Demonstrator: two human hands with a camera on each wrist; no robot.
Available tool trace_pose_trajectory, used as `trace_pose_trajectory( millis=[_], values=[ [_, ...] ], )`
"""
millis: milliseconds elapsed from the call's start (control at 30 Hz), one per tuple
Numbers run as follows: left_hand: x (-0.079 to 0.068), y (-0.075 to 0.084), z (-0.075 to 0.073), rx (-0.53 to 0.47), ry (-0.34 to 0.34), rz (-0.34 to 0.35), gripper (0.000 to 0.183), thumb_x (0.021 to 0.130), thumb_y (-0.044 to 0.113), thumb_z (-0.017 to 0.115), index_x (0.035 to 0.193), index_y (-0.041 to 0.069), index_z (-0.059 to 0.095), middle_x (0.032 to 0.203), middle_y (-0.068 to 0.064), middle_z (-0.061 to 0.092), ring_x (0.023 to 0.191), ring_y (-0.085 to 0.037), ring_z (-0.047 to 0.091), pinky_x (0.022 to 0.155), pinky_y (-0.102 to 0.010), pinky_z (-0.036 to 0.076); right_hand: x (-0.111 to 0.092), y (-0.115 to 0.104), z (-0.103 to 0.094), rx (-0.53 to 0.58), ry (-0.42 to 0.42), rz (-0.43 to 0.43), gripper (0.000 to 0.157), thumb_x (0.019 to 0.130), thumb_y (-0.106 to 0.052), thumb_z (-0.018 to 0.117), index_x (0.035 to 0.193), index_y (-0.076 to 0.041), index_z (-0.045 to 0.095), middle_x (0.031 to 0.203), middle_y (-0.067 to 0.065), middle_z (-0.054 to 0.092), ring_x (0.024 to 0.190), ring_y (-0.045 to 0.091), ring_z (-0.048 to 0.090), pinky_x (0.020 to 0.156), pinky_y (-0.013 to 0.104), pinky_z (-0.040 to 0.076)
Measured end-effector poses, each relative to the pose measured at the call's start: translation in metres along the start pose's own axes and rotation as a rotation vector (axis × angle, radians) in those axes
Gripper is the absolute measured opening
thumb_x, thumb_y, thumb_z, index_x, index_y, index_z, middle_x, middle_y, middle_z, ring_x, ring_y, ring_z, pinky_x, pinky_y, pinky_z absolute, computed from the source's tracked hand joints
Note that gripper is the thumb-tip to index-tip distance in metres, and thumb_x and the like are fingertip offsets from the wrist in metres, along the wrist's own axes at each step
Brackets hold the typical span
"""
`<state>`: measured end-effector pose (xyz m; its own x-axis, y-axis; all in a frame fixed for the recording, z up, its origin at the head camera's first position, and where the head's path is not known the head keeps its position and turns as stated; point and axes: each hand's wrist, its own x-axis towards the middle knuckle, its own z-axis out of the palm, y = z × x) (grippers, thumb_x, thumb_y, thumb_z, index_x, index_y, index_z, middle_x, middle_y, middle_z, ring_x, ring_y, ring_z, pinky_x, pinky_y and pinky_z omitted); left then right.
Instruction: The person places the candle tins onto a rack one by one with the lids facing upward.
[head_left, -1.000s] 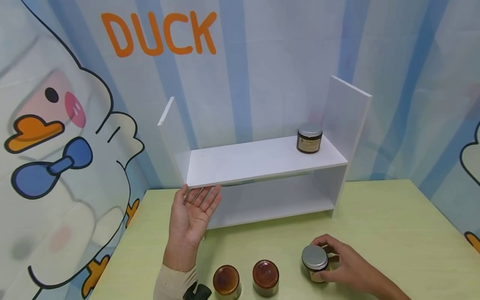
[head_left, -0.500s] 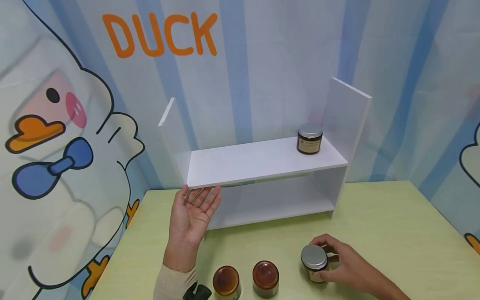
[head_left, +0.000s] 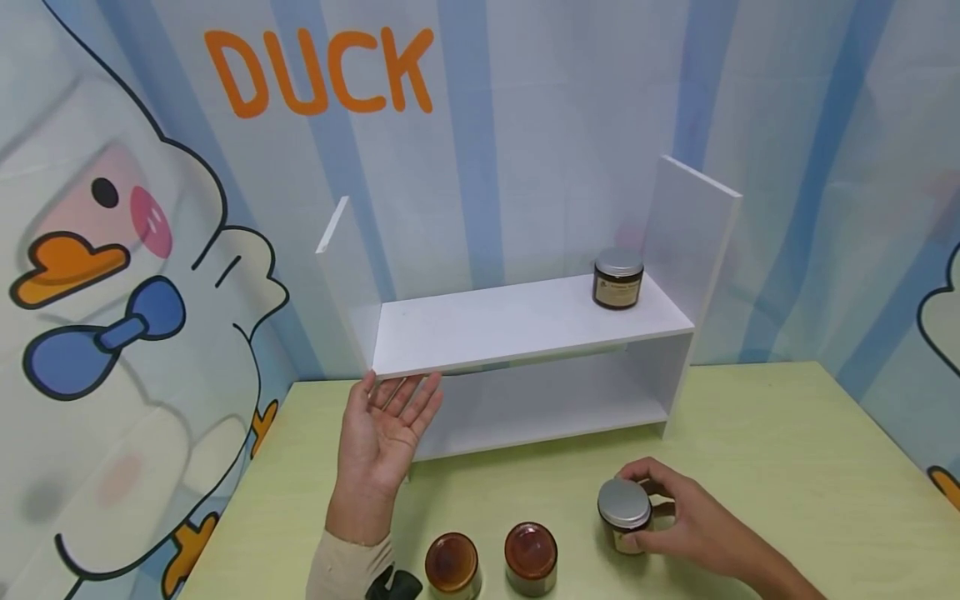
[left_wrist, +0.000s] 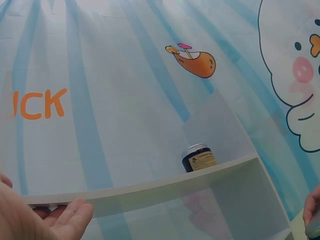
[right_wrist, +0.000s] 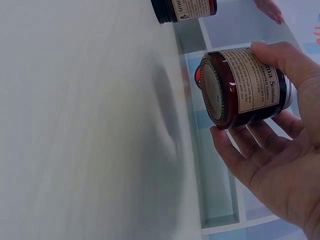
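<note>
In the head view my right hand grips an amber scented candle jar with a silver lid, its thumb on the near side and fingers behind. The jar's underside and printed label show in the right wrist view, where the candle jar hangs off the table surface. My left hand lies palm up at the left front corner of the white shelf unit, fingers straight and fingertips under the upper board's edge. Another lidded candle jar stands on the upper board at its right end.
Two amber jars with reddish-brown tops stand near the front of the pale green table. Side panels rise above the shelf's upper board at both ends. A striped curtain with a duck print hangs behind.
My right hand has brought the candle jar slightly up and to the left. The left hand stays at the shelf's edge.
</note>
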<state>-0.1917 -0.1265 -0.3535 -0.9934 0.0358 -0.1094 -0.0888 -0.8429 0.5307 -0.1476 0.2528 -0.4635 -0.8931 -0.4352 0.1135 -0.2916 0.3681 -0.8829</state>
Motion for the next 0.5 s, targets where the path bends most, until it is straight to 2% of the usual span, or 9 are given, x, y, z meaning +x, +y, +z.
trace_pose_trajectory(
  millis=[500],
  values=[
    [-0.002, -0.001, 0.0, 0.017, -0.009, 0.007, 0.046, 0.111, 0.04, 0.037, 0.144, 0.008, 0.04, 0.129, -0.011, 0.057, 0.118, -0.03, 0.067, 0.105, -0.043, 0.052, 0.01, -0.012, -0.006, -0.054, 0.066, -0.063, 0.056, 0.081, -0.026, 0.089, 0.126, -0.018, 0.056, 0.118, 0.003, 0.063, 0.101, 0.014, 0.064, 0.086, 0.029, 0.057]
  ],
)
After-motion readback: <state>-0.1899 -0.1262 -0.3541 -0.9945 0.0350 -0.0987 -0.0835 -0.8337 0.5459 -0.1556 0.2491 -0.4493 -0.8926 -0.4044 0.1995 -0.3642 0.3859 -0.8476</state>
